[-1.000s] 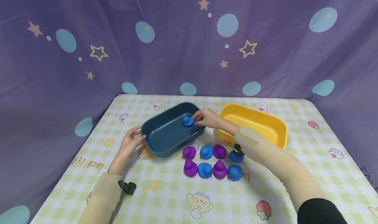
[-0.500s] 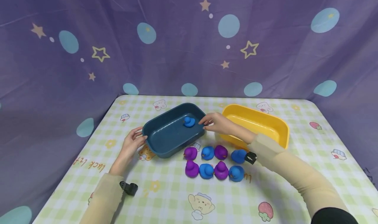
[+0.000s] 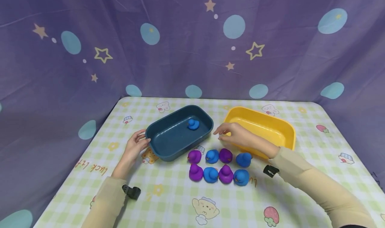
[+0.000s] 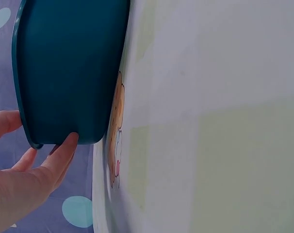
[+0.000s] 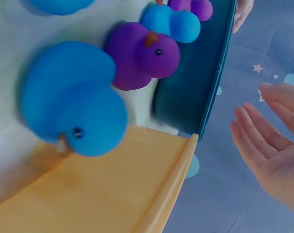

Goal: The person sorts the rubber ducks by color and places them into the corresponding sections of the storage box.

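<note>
My left hand point(image 3: 134, 145) rests its fingertips against the left end of a dark teal basin point(image 3: 168, 155). In the left wrist view, fingers point(image 4: 64, 153) touch the basin's outer end wall and rim. A blue rubber duck point(image 3: 194, 124) sits inside the basin toward its right end. My right hand point(image 3: 237, 134) holds nothing and hovers over the left end of a yellow basin point(image 3: 287, 124). Its fingers point(image 5: 253, 145) are extended and slightly bent in the right wrist view. Blue and purple rubber ducks point(image 3: 226, 174) stand in two rows in front of the basins.
A checked tablecloth point(image 3: 168, 204) with cartoon prints covers the table. A purple curtain point(image 3: 186, 54) with stars and ovals hangs behind it. The nearest blue duck point(image 3: 244, 159) stands close to the yellow basin's front wall.
My right hand has let go of the blue duck inside the teal basin, then drawn back rightward and toward me over the yellow basin. The left hand keeps its place.
</note>
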{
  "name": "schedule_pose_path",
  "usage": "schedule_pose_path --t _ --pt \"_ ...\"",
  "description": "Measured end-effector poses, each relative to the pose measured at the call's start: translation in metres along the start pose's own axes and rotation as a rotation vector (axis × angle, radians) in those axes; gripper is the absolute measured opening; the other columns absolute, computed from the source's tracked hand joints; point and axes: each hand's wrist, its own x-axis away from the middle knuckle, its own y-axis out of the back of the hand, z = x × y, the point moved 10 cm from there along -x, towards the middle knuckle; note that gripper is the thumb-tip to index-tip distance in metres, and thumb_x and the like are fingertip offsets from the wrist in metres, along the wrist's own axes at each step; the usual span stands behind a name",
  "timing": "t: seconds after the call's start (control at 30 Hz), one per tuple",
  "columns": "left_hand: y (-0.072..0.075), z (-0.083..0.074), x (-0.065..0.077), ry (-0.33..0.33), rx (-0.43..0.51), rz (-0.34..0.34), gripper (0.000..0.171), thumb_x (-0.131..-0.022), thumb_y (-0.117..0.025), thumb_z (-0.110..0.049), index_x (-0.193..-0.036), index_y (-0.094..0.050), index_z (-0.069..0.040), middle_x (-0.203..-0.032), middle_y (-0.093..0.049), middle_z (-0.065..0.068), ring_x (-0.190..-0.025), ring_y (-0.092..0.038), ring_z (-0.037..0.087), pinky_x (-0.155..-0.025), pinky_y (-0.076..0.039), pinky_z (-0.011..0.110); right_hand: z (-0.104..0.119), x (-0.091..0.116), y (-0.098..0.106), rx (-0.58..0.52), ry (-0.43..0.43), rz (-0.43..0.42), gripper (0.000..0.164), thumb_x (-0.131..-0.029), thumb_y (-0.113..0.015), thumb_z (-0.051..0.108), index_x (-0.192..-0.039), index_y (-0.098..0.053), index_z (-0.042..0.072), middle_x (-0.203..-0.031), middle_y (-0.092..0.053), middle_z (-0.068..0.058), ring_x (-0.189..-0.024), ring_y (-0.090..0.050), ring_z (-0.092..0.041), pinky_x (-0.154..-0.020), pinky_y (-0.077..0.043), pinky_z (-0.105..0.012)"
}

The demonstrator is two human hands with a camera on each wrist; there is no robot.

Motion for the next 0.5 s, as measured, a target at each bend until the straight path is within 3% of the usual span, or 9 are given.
schedule_pose_path --t 0.23,0.5 --pt "0.000 0.001 -0.001 -0.002 -0.001 -0.001 0.061 -0.081 -0.063 -0.025 -0.132 -0.035 -0.010 -0.126 -0.042 0.016 -0.090 -0.055 0.004 -0.075 -0.048 0.016 -0.004 0.019 0.000 0.033 0.034 -0.012 0.020 -0.078 -0.061 0.000 -0.097 -0.066 0.003 -0.094 -0.065 -0.006 -0.088 -0.059 -0.018 -0.079 -0.050 -0.033" --pt "0.001 0.007 -0.006 -0.012 0.017 -0.007 0.059 -0.081 -0.062 -0.023 -0.132 -0.035 -0.009 -0.124 -0.042 0.016 -0.088 -0.056 0.004 -0.074 -0.049 0.016 -0.011 0.038 -0.005 0.008 0.003 0.039 0.022 -0.079 -0.061 0.003 -0.100 -0.065 0.000 -0.095 -0.064 -0.007 -0.088 -0.059 -0.017 -0.080 -0.049 -0.033"
